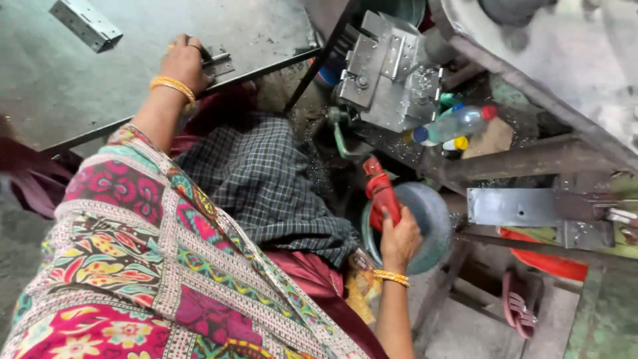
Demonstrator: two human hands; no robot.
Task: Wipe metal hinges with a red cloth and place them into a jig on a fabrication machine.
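A broad dark grey metal worktable (60, 86) fills the upper left of the frame, and a heavy grey machine frame of slanting steel beams (551, 80) runs across the upper right down to the middle right. Between them, at the centre, lies a dark checked cloth (266, 179) over the person's lap. Upper centre holds a bolted block of shiny folded steel plates (389, 73), and just right of it a clear plastic bottle with a red cap (458, 123) lies on its side. Lower centre right shows a round grey-blue bowl (425, 223), partly behind the right hand (399, 240), whose fingers are wrapped around a red lever handle (380, 189) that rises toward the steel block. At middle right a flat grey steel bracket (515, 206) sits on a beam. In the top left corner a small silver metal channel piece (86, 23) rests on the worktable. Near the table's front edge, upper centre left, the left hand (183, 61) has its fingers curled down onto a small flat hinge-like metal part (218, 63), pressing it against the tabletop
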